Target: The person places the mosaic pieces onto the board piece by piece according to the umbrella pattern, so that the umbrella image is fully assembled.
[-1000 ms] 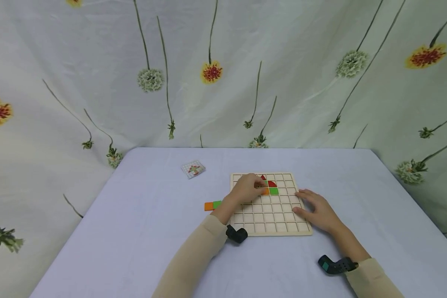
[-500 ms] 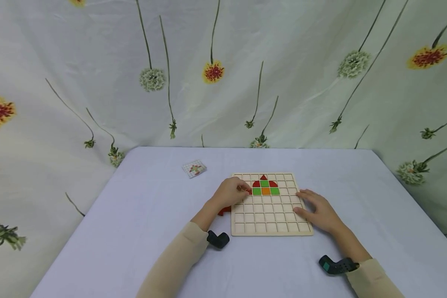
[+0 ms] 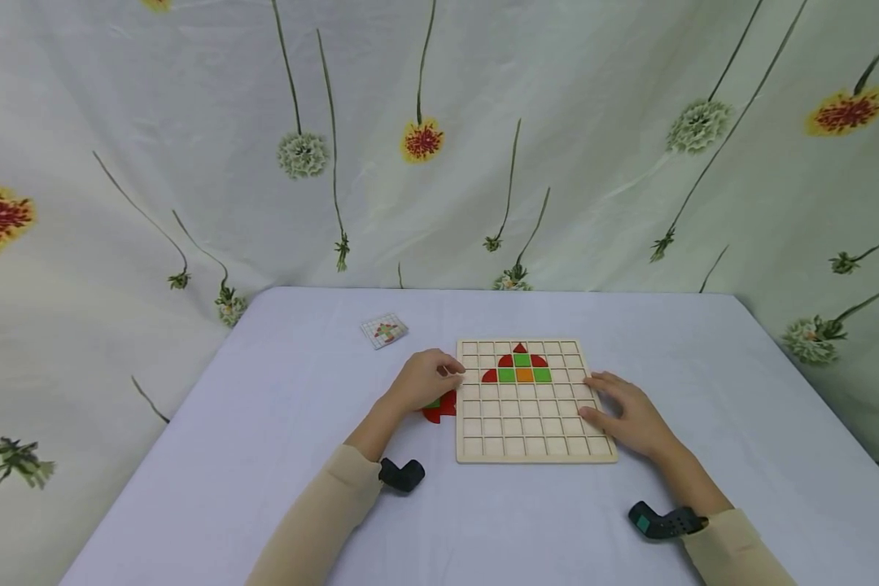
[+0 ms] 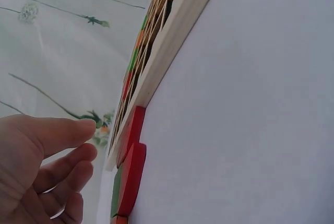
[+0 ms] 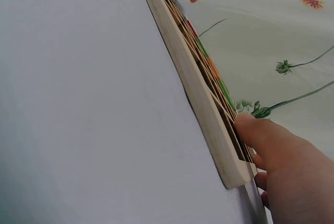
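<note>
A wooden grid board [image 3: 527,423] lies on the table with colored tiles set in its upper cells. A red triangle [image 3: 520,348] tops the pattern, over a row with a green square [image 3: 522,360] between two rounded red tiles. Below are an orange square [image 3: 524,375], green squares on both sides and a red rounded tile [image 3: 490,376] at the left end. My left hand [image 3: 421,380] is over the board's left edge area, fingers loosely bent, nothing between them. Under it lie loose red tiles [image 4: 133,179], partly hidden. My right hand [image 3: 627,417] rests at the board's right edge, thumb on the frame.
A small printed card [image 3: 384,330] with a colored pattern on a grid lies behind and left of the board. A flowered cloth [image 3: 601,163] hangs behind the white table [image 3: 264,407]. Dark bands with cameras sit on both wrists.
My left hand moved left from the middle of the tile pattern, set the red rounded tile at the row's left end, let go and drew back past the board's edge. My right hand stayed put.
</note>
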The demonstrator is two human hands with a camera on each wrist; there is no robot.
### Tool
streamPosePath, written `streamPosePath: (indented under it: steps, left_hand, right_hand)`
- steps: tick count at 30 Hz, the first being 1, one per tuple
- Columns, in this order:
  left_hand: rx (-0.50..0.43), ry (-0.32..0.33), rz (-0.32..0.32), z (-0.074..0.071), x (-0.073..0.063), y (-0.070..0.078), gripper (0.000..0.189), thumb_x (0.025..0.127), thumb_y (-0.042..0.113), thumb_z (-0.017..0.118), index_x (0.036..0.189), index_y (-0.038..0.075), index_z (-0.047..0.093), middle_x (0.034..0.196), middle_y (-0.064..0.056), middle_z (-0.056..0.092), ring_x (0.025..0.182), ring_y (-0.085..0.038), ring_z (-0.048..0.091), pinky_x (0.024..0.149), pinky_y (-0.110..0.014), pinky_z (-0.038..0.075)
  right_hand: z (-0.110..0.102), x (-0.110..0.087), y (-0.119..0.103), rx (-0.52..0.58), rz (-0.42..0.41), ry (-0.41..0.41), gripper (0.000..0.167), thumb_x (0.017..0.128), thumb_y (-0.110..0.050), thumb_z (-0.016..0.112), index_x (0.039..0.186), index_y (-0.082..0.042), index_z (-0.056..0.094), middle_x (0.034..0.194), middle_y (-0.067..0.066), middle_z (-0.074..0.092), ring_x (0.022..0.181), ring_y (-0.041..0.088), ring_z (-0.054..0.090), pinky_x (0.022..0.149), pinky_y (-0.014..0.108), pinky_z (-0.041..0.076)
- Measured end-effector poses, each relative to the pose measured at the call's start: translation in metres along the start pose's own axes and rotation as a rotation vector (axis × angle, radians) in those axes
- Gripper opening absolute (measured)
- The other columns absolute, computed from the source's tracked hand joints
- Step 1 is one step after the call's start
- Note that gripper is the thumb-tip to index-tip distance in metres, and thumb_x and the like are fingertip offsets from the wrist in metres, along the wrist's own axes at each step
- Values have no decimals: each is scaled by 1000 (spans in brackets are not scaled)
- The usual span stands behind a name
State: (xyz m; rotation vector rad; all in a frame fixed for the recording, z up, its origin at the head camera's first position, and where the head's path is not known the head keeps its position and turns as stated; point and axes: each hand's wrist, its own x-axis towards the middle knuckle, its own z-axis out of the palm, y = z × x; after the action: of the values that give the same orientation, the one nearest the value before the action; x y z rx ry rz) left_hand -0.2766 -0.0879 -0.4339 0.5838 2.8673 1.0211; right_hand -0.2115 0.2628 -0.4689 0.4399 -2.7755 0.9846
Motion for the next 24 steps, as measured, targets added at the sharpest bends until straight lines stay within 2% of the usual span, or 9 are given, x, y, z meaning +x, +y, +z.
streamPosePath:
  steps: [13, 18, 24]
  left_hand:
    - [-13, -4, -77, -15, -16, -15, 16, 89, 17, 71, 103, 13, 75, 96, 0, 63, 89, -18, 55, 71, -28, 50]
    - [-26, -15, -48, -15, -17, -13, 16, 88, 16, 72, 102, 11, 76, 94, -1, 64, 88, -19, 56, 74, -31, 50]
    - [-14, -51, -32, -9, -18, -12, 22, 86, 21, 75, 105, 10, 75, 96, 0, 64, 90, -18, 55, 80, -34, 49]
  right_hand:
    - [-1, 0, 1, -3, -7, 4, 58, 89, -33, 70, 133, 3, 56, 139, 26, 48, 134, 48, 34, 106, 63, 25]
    - [-1, 0, 1, 0, -8, 7, 58, 89, -32, 70, 132, 3, 56, 139, 27, 48, 134, 48, 34, 106, 64, 24]
    - [1, 0, 2, 7, -12, 4, 57, 89, -33, 70, 132, 2, 57, 139, 27, 48, 133, 49, 34, 105, 65, 25]
